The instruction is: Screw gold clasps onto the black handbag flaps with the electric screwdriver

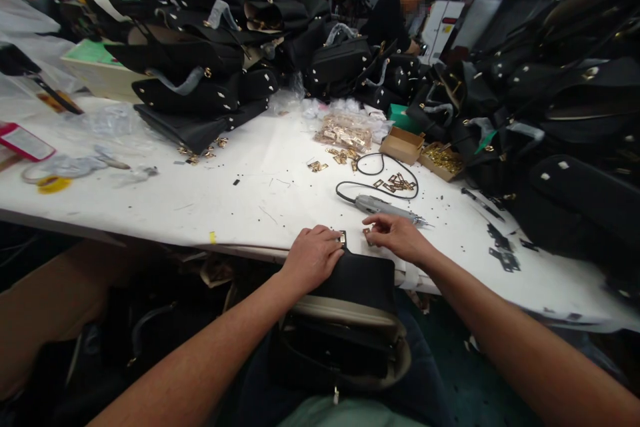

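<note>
A black handbag (365,277) lies on my lap, its flap reaching onto the table edge and its light-lined mouth facing me. My left hand (316,253) grips the flap, fingers bent over its tab. A small rectangular fitting or opening (343,239) shows at the fingertips. Just to the right, my right hand (397,237) pinches a small gold-coloured metal plate (369,235) between thumb and fingers, apart from the tab. Behind that hand a grey electric screwdriver (385,207) lies on the table, its bit pointing right.
The white table (200,213) holds loose gold plates (397,183), a plastic bag of fittings (345,132) and a cardboard box of gold parts (443,160). A black cord (357,185) loops behind the screwdriver. Black handbags (200,60) are piled behind. A co-worker (393,17) sits beyond.
</note>
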The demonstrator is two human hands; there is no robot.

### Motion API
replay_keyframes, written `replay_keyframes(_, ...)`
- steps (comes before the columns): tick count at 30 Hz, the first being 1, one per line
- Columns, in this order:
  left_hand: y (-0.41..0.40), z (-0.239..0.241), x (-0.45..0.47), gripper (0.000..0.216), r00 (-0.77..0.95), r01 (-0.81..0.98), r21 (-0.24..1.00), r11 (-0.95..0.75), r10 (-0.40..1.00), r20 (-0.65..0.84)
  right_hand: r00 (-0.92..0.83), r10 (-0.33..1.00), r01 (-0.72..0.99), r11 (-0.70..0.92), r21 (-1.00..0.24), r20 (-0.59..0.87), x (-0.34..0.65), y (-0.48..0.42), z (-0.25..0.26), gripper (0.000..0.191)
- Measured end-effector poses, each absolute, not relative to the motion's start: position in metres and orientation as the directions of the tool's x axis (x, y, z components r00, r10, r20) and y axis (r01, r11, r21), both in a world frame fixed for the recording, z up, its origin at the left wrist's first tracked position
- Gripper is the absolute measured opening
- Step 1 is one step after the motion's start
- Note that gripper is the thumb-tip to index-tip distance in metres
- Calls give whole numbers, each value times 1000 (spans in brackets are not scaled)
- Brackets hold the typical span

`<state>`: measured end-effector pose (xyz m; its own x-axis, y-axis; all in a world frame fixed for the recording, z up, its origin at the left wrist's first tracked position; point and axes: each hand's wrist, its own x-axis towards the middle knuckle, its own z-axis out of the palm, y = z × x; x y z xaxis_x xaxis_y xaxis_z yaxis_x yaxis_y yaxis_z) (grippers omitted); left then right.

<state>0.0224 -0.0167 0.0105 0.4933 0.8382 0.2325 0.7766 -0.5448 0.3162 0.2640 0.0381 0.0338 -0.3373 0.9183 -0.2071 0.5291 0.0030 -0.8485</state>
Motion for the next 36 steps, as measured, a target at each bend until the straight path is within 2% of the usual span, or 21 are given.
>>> replay_keyframes(3, -16, 9, 23, 16, 488, 771, 342, -537, 843, 223, -296, 916, 360, -155, -920, -270, 238, 36, 31, 36)
replay_keyframes(7, -16, 8, 23, 17, 470, 765, 386, -516, 856, 214, -317, 910, 325, -162, -932, -269, 219, 39, 22, 32)
replay_keyframes(12, -15, 6, 24, 17, 433, 751, 450, -483, 875, 216, -392, 883, 362, -109, -926, -257, 219, 46, 11, 25)
replay_keyframes(17, -16, 8, 24, 15, 422, 749, 471, -465, 884, 202, -374, 880, 443, -107, -890, -292, 217, 47, 11, 22)
replay_keyframes(24, -17, 5, 24, 23, 430, 779, 406, -478, 878, 209, -323, 910, 631, 1, -776, -261, 211, 45, 22, 19)
replay_keyframes(28, -18, 7, 24, 21, 453, 787, 365, -498, 867, 207, -341, 913, 657, 61, -751, -224, 210, 46, 26, 17)
replay_keyframes(33, -19, 12, 25, 23, 476, 788, 338, -514, 858, 194, -316, 894, 606, -66, -793, -317, 213, 45, 28, 24)
replay_keyframes(36, -19, 11, 25, 24, 477, 788, 340, -513, 858, 190, -304, 902, 615, -60, -787, -306, 214, 45, 28, 17)
